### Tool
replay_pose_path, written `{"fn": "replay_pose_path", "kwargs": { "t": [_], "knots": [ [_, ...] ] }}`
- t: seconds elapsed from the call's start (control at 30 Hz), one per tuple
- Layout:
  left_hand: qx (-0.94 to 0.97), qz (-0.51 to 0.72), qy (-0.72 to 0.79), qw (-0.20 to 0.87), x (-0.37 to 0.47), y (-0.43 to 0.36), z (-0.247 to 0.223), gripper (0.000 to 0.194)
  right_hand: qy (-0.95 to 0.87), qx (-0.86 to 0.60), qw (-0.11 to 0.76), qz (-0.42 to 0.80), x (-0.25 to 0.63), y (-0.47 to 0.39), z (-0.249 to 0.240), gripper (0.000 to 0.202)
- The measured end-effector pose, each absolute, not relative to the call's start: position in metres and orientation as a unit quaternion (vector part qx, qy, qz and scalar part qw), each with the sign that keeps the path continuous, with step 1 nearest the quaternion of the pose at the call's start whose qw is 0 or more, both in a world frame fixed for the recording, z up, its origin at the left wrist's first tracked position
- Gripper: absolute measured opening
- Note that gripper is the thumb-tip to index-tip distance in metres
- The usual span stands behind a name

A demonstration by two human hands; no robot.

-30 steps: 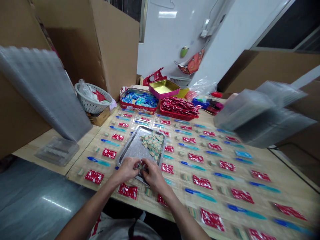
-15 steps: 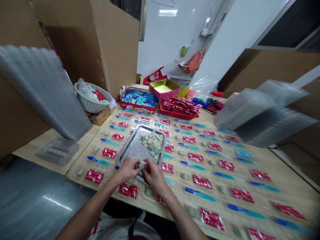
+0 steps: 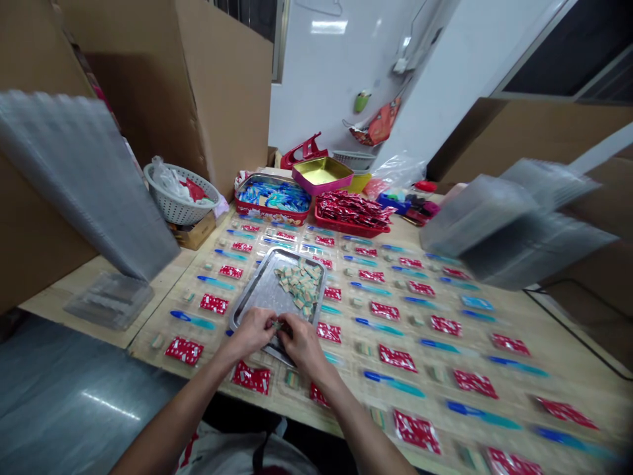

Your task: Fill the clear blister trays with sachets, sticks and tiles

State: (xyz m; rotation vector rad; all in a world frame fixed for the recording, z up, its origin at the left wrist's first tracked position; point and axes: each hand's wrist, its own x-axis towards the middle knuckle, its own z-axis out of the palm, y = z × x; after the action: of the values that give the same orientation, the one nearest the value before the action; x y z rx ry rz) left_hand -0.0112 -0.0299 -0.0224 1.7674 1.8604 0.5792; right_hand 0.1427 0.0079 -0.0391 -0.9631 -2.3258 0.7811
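My left hand (image 3: 256,331) and my right hand (image 3: 299,340) meet fingertip to fingertip over the near end of a metal tray (image 3: 251,290). Between them they pinch a small striped block, mostly covered by the fingers. A heap of the same small beige and green striped blocks (image 3: 301,285) lies in the tray's far right part. Around the tray stand rows of clear plastic trays, each with a blue and turquoise plastic knife-like tool (image 3: 192,320), a red printed packet (image 3: 184,350) and a small striped block (image 3: 291,379).
Behind the rows are a red tin of blue tools (image 3: 273,198), a red tray of packets (image 3: 352,214) and a pink box (image 3: 322,174). Stacked clear trays stand left (image 3: 89,178) and right (image 3: 519,224). A grey basket (image 3: 180,198) sits at the back left.
My fingertips have drawn closer together around the small block, covering more of it. The whole view has shifted slightly; the heap and the rows look the same.
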Motion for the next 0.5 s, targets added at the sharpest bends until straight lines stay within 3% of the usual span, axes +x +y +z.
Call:
{"fn": "replay_pose_path", "kwargs": {
  "t": [0.2,0.4,0.5],
  "knots": [
    [0.656,0.212,0.679,0.253,-0.009,-0.027,-0.015,0.014,-0.865,-0.353,0.261,0.243,0.139,0.004,-0.034,0.028],
    [0.67,0.26,0.632,0.289,-0.022,-0.026,-0.036,0.018,-0.934,-0.308,0.162,0.08,0.141,0.0,-0.03,0.017],
    [0.69,0.272,0.624,0.246,-0.032,-0.016,-0.053,0.024,-0.948,-0.294,0.119,0.039,0.14,0.008,-0.029,0.016]
  ]
}}
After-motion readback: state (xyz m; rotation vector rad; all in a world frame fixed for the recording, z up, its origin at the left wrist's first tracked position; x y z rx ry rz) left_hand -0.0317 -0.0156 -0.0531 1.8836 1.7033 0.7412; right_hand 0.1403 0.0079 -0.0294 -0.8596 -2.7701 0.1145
